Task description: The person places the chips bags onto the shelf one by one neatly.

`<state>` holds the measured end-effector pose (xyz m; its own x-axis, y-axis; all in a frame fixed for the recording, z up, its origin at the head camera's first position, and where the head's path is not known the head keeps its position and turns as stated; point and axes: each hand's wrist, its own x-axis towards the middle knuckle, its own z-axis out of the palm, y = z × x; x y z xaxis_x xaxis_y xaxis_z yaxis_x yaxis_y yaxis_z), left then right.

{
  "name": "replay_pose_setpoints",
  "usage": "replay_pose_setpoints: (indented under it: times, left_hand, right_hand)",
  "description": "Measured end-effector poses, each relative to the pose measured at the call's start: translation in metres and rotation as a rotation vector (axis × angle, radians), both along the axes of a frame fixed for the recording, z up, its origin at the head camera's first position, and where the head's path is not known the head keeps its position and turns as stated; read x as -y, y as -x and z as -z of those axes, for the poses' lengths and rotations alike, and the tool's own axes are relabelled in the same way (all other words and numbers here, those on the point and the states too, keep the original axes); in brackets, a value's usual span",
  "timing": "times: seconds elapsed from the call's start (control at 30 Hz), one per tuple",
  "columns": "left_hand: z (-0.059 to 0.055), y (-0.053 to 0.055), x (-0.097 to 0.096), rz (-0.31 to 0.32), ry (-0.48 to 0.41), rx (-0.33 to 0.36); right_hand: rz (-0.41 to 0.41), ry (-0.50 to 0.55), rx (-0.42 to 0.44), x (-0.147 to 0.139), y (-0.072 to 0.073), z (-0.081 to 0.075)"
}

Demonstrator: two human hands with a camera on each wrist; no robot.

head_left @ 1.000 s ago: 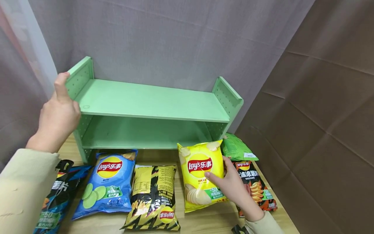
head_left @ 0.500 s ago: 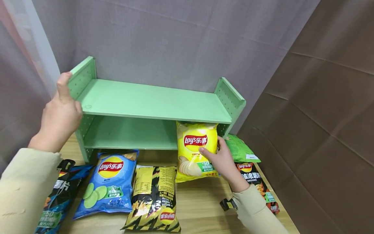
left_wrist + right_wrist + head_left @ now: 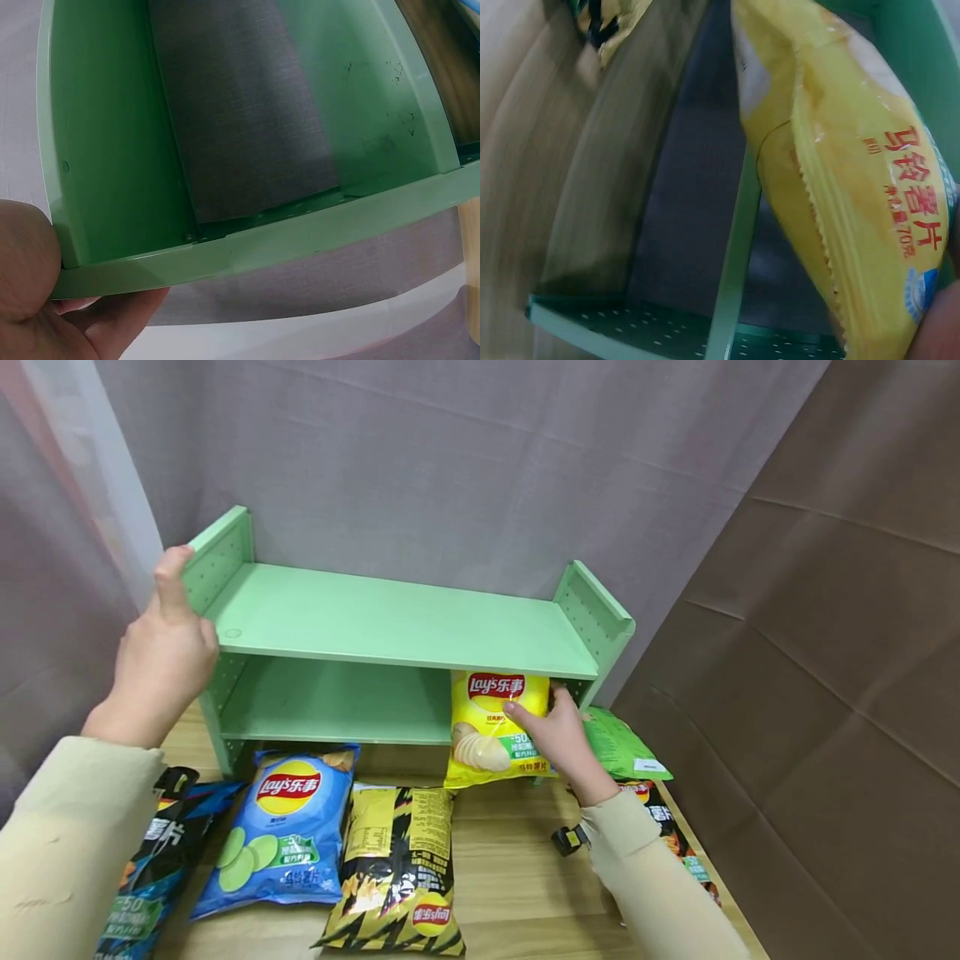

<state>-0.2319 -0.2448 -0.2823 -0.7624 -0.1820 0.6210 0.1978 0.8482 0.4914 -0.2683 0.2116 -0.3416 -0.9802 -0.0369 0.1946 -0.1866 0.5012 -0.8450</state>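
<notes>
A light green two-tier shelf [image 3: 390,610] stands at the back of the wooden table. My left hand [image 3: 165,652] grips the front edge of its left side panel; the left wrist view shows the thumb and fingers on either side of that edge [image 3: 247,251]. With my right hand [image 3: 562,735] I hold a yellow bag of potato chips [image 3: 498,727] by its right side, thumb on the front. The bag's upper part is inside the lower tier at the right, its top hidden by the upper board. In the right wrist view the bag's bottom seam [image 3: 817,195] faces the camera.
On the table in front lie a blue chip bag [image 3: 277,835], a black-and-gold chip bag [image 3: 397,868] and a dark blue-black bag [image 3: 142,877]. A green bag [image 3: 618,743] and a black-and-red bag [image 3: 663,818] lie right of the shelf, partly behind the right arm.
My right hand has carried the yellow chip bag up and away from me, from in front of the shelf into the lower tier. The left hand keeps its grip on the side panel.
</notes>
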Motion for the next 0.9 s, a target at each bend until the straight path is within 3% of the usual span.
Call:
replay_pose_setpoints:
  times: [0.2, 0.47, 0.57, 0.7, 0.9]
  left_hand:
    - [0.001, 0.001, -0.002, 0.009, -0.001, -0.005]
    - [0.001, 0.001, -0.002, 0.013, 0.006, -0.005]
    - [0.002, 0.001, -0.001, 0.013, 0.007, -0.004]
    - [0.002, 0.000, 0.001, 0.009, 0.005, -0.007]
    - [0.003, -0.001, 0.005, -0.004, 0.008, -0.005]
  right_hand:
    - [0.076, -0.174, -0.072, 0.004, 0.004, 0.000]
    - [0.195, -0.464, -0.190, 0.016, -0.005, 0.000]
    - [0.198, -0.542, -0.255, 0.019, -0.007, 0.002]
    - [0.125, -0.602, -0.415, 0.021, -0.012, 0.006]
    - [-0.145, -0.768, -0.752, 0.028, -0.029, 0.016]
